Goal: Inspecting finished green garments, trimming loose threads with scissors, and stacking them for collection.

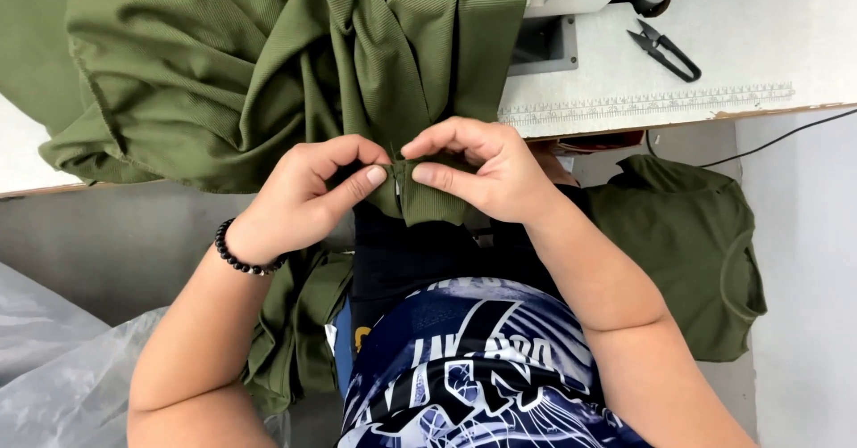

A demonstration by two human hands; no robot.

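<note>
Olive-green ribbed fabric [268,64] hangs off the near edge of the sewing table [714,55] into the person's lap, and a narrow folded tab of it is pinched between both hands just below that edge; the left hand [299,198] is closed on the tab's left side, thumb pressed flat along the top and fingers curled under; the right hand [486,171] is closed on the right side, thumb and forefinger meeting the left thumb almost tip to tip, so the two edges of the fold are being brought together and lined up; the step in hand looks like matching a seam or hem, and any next move would call for keeping that pinch firm so the layers do not slip apart; a black bead bracelet [237,256] sits on the left wrist; outward, the bulk of the cloth is heaped in loose folds over the table's left half, crowding that side; the right half is barer, with a printed ruler strip [647,104] along the edge and black thread snips [665,48] well apart from the hands; another green garment [692,252] lies beside the right forearm; crumpled clear plastic [62,359] sits low at the left.
</note>
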